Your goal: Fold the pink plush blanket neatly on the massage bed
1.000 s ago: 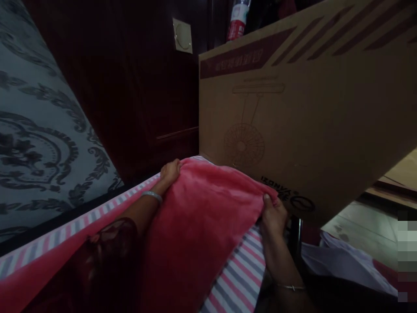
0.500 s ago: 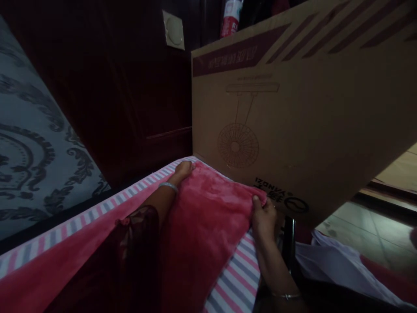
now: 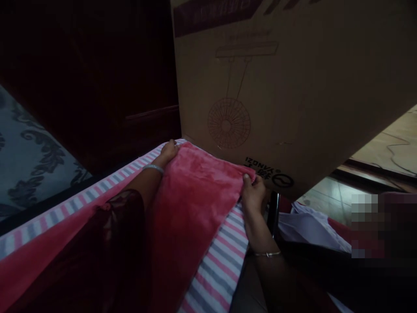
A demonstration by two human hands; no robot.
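A plush red blanket (image 3: 195, 187) lies over a sheet with pink, grey and white stripes (image 3: 224, 254). At its far left corner my left hand (image 3: 169, 151) is closed on the blanket's edge, fingertips partly hidden. My right hand (image 3: 254, 195) pinches the far right corner, thumb on top and fingers curled beneath. Between the two hands the far edge runs fairly straight, close to a cardboard box. Striped sheet shows along the left side and below my right hand.
The large cardboard box (image 3: 309, 87), printed with a fan, stands right behind the blanket. Dark wood panelling (image 3: 130, 65) and patterned wallpaper (image 3: 35, 156) are at the left. A black post (image 3: 273, 213) and pale cloth (image 3: 306, 226) sit right of my right hand.
The view has shifted, so the box, blanket and hands appear higher and further left. Both hands keep their hold on the blanket's corners. A pixelated patch now shows at the right.
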